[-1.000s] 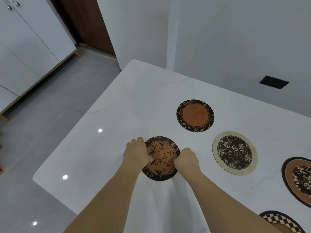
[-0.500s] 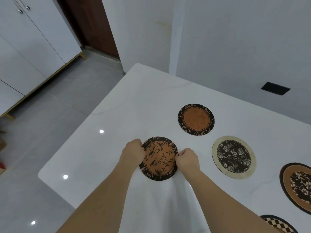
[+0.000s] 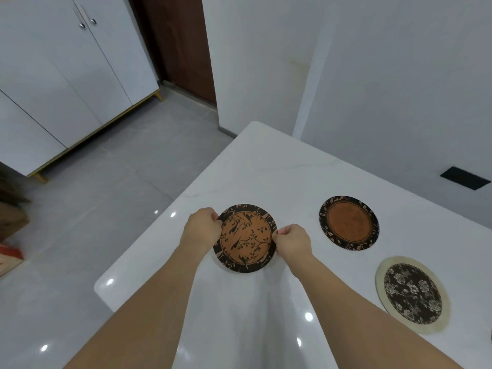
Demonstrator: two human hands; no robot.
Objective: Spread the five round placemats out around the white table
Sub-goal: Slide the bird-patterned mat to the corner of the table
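Arms reach forward, left hand [image 3: 200,230] and right hand [image 3: 293,242] pinching opposite edges of the bird-patterned placemat [image 3: 245,238].

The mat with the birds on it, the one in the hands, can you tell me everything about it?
The bird placemat is a thin, flat round disc. Its middle is orange-brown with black branches, leaves and small birds, ringed by a dark border with pale leafy marks. It looks like cork or board. The left hand pinches its left edge and the right hand pinches its right edge. It sits low over the white table, near the left end; whether it touches the top is unclear.
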